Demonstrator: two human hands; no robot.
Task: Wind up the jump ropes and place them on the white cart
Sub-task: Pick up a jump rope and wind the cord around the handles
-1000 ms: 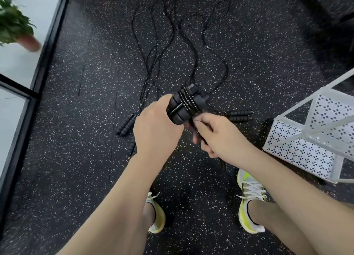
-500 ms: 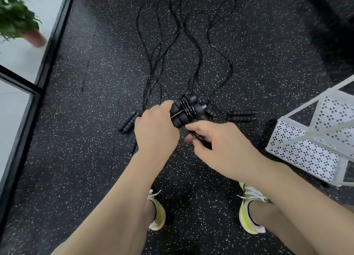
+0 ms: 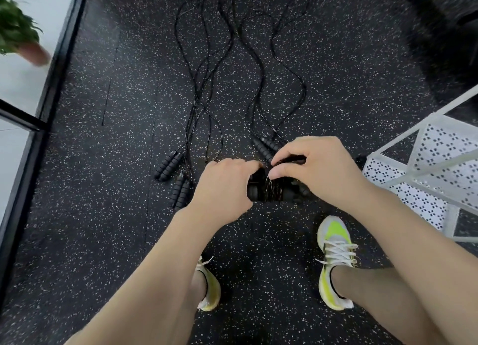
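One wound jump rope bundle [image 3: 269, 188], black handles bound with cord, gripped by left hand [image 3: 222, 186] above floor. Right hand [image 3: 318, 168] pinching black cord end over bundle. Three loose handle pairs [image 3: 169, 164] [image 3: 181, 192] [image 3: 266, 148] on speckled floor [image 3: 103, 215], cords trailing away. White cart [image 3: 424, 168] at right, contents not discernible. Potted plant [image 3: 18, 34] far left.
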